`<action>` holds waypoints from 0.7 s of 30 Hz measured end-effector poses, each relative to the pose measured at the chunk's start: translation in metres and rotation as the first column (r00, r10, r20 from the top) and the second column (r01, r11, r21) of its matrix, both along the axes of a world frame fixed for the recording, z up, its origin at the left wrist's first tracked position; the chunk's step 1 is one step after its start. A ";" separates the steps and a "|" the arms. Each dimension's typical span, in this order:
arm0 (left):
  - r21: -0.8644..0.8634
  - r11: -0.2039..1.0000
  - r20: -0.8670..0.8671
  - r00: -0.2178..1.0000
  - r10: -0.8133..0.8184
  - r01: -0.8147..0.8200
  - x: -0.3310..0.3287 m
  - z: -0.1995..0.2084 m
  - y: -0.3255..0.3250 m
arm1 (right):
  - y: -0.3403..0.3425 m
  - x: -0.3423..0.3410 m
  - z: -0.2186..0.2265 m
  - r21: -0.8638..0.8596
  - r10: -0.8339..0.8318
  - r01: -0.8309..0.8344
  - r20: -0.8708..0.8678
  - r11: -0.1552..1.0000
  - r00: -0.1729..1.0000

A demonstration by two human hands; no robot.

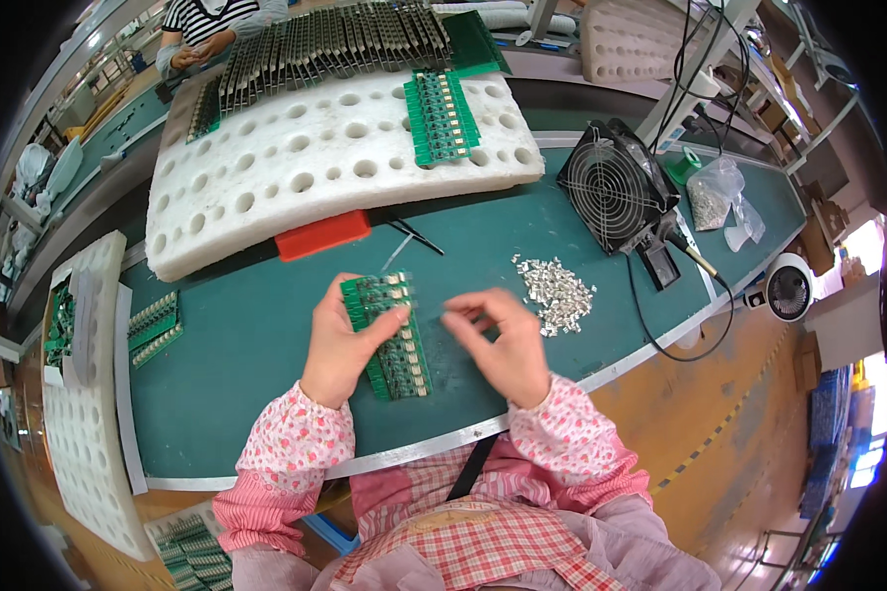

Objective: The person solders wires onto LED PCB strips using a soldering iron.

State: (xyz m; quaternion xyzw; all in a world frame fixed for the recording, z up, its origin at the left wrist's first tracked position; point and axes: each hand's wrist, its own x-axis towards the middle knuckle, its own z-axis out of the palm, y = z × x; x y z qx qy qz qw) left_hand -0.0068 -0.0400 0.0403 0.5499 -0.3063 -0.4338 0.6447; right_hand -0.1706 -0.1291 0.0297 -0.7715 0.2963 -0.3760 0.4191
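Observation:
A green circuit board panel (392,345) lies on the green mat in front of me, with a row of small pale connectors along its right side. My left hand (343,340) grips it by the left edge, the thumb laid across the top of the board. Just right of the panel, apart from it, is my right hand (506,345). Its fingers are bent toward the thumb in a pinch, slightly blurred; whatever small thing they may hold is hidden. A loose pile of small silvery-white connectors (558,295) sits on the mat to the right of that hand.
A white foam block (266,167) at the back bears many upright boards (335,54) and one flat panel (441,116). Also around: a red tray (322,234), tweezers (416,236), a black fan (616,187), a corded soldering iron (695,254), a bag of parts (712,192). Another person (207,39) sits beyond.

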 end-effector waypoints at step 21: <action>-0.064 0.992 -0.020 0.994 -0.107 0.105 -0.005 -0.025 0.008 | -0.078 -0.023 -0.013 -0.646 -0.311 0.136 -0.165 0.751 0.936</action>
